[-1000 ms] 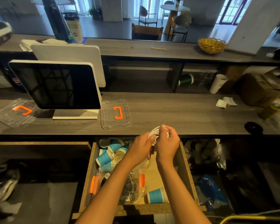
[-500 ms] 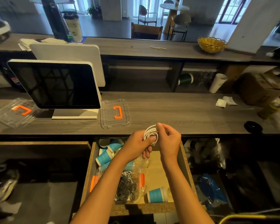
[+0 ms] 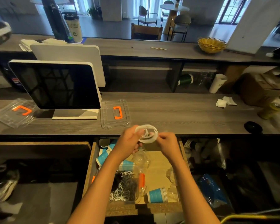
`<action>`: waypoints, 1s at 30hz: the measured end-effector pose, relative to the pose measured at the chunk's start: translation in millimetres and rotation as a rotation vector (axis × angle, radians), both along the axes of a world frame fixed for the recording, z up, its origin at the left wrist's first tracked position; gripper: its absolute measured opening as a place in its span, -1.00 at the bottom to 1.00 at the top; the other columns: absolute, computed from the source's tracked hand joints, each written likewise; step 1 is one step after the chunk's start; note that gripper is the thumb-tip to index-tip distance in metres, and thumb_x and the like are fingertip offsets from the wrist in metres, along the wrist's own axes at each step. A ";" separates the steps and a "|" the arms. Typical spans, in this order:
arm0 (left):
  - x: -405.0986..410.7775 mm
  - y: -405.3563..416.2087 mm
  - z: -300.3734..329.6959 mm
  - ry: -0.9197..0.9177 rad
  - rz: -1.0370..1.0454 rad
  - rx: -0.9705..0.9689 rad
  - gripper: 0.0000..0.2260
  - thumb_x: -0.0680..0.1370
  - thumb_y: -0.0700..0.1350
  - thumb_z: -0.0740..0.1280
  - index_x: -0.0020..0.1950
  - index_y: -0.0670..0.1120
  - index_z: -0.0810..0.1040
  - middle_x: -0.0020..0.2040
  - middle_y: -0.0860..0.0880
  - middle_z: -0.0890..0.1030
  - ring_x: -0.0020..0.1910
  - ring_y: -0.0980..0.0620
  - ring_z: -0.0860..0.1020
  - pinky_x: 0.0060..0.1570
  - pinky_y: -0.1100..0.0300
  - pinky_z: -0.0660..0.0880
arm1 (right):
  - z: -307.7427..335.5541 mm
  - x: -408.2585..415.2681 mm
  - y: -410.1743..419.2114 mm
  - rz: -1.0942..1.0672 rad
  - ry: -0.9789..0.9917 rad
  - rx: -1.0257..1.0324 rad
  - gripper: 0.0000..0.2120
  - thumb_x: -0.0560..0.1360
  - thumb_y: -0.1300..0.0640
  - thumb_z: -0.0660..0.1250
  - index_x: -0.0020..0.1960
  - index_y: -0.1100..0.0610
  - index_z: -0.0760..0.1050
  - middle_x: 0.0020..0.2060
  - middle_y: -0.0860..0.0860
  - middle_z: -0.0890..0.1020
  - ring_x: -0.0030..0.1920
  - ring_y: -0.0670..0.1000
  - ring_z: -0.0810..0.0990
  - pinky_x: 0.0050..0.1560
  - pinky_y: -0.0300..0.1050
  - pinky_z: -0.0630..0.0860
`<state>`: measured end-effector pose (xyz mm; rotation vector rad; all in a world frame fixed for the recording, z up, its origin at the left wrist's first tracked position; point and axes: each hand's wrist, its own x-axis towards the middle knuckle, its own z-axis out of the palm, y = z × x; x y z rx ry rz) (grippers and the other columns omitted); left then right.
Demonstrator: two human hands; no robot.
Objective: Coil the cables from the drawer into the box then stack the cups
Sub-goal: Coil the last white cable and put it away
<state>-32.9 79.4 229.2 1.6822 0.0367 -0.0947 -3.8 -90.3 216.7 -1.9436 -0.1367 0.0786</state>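
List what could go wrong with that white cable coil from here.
The white cable coil is held loosely between the left hand and right hand, so its loops may spring apart. The clear box below already holds cables; a loose coil could tangle with them.

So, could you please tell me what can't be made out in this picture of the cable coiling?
- White cable: its ends are hidden inside the left hand and right hand; motion blur smears the loops.
- Clear box in the drawer: the left forearm covers much of it, so the cables inside can't be counted.
- Blue cups: the ones at the drawer's back are partly behind the left hand; their number is unclear.
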 end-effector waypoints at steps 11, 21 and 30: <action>13.5 10.9 -14.9 0.093 0.313 0.663 -0.75 0.69 -0.06 0.13 0.11 -0.20 0.52 -0.06 -0.08 0.51 -0.10 -0.03 0.43 -0.16 0.14 0.26 | 12.3 -15.8 14.0 0.423 -0.394 -0.563 -0.83 0.55 0.08 0.30 0.03 0.05 0.66 -0.19 -0.04 0.61 -0.16 -0.09 0.49 -0.20 -0.10 0.43; 6.5 9.9 -13.6 0.066 -0.027 0.522 -0.77 0.67 -0.01 0.15 -0.03 -0.09 0.52 -0.11 -0.09 0.60 -0.15 -0.07 0.60 -0.10 -0.07 0.56 | 7.7 -13.5 8.1 0.204 -0.307 -0.297 -0.84 0.63 0.08 0.26 0.04 0.04 0.62 -0.13 -0.12 0.70 -0.10 -0.17 0.63 -0.13 -0.23 0.51; -1.7 3.0 0.7 -0.035 -0.203 0.281 -0.71 0.71 -0.02 0.11 -0.12 -0.11 0.46 -0.34 0.04 0.49 -0.42 0.18 0.44 -0.42 0.27 0.36 | 18.5 -7.9 6.1 0.003 -0.058 0.171 -0.76 0.53 0.23 0.37 -0.26 0.03 0.70 -0.37 -0.05 0.68 -0.32 -0.08 0.60 -0.26 -0.08 0.51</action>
